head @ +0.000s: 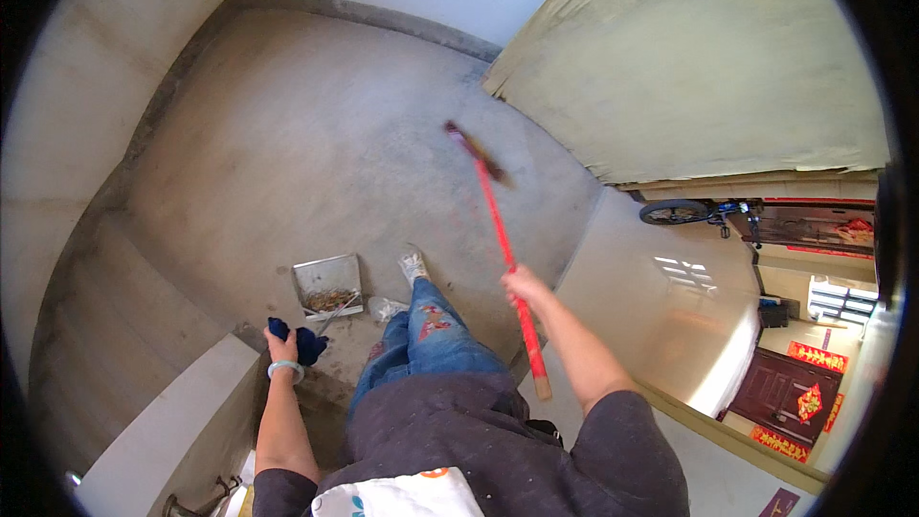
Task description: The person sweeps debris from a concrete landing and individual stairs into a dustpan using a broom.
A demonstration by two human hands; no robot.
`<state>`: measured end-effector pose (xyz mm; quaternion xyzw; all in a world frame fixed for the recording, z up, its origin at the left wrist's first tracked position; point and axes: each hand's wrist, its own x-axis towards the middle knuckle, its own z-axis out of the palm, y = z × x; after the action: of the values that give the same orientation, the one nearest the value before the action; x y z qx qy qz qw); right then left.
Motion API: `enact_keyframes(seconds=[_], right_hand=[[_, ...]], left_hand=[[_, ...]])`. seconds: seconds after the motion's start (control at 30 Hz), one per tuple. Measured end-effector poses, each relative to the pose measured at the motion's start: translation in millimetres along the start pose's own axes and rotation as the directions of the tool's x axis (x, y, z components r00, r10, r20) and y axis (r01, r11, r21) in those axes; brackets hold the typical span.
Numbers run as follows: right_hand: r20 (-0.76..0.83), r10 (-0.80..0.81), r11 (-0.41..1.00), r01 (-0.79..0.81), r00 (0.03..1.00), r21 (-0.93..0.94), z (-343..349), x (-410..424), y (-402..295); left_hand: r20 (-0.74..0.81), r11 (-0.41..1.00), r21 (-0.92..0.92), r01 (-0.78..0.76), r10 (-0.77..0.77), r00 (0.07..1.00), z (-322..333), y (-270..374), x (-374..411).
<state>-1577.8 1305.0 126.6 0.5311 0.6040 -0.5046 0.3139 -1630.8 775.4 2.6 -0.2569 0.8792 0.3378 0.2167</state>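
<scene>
In my right hand [525, 286] is the red handle of a broom [495, 219], gripped partway along. The broom's head, somewhat blurred, is over the concrete floor [301, 129] ahead of my feet. My left hand [282, 347] is closed around a dark blue cloth-like bundle [311, 347]. Just beyond it lies a metal dustpan [327, 274] with brownish debris [329, 300] inside; a thin rod slants from the pan towards the bundle, and whether my left hand holds it too cannot be told.
Steps [108, 316] curve down the left side beside a low wall [179, 402]. A large pale cloth cover [689, 64] hangs at the upper right. Beyond the smooth pale surface at right are a bicycle [675, 212] and a dark red door [775, 395].
</scene>
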Motion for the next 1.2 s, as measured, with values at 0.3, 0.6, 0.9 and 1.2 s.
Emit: enact_keyframes(seconds=[0.3, 0.6, 0.9, 1.2], right_hand=[[0.123, 0.062, 0.988, -0.079, 0.99, 0.131, -9, 8, 20], [0.513, 0.217, 0.957, -0.076, 0.831, -0.281, 100, -83, -22], [0.719, 0.306, 0.941, -0.082, 0.624, -0.33, 158, -96, -105], [0.702, 0.216, 0.716, 0.379, 0.679, -0.587, 245, -37, -211]], left_hand=[[0.006, 0.999, -0.05, -0.005, 0.005, 1.0, 2, 11, -13], [0.062, 0.994, -0.073, 0.086, -0.082, 0.995, 3, 16, -30], [-0.002, 0.962, -0.051, 0.269, -0.269, 0.963, -17, 27, -69], [-0.174, 0.791, -0.427, 0.439, -0.548, 0.818, -44, 4, -64]])
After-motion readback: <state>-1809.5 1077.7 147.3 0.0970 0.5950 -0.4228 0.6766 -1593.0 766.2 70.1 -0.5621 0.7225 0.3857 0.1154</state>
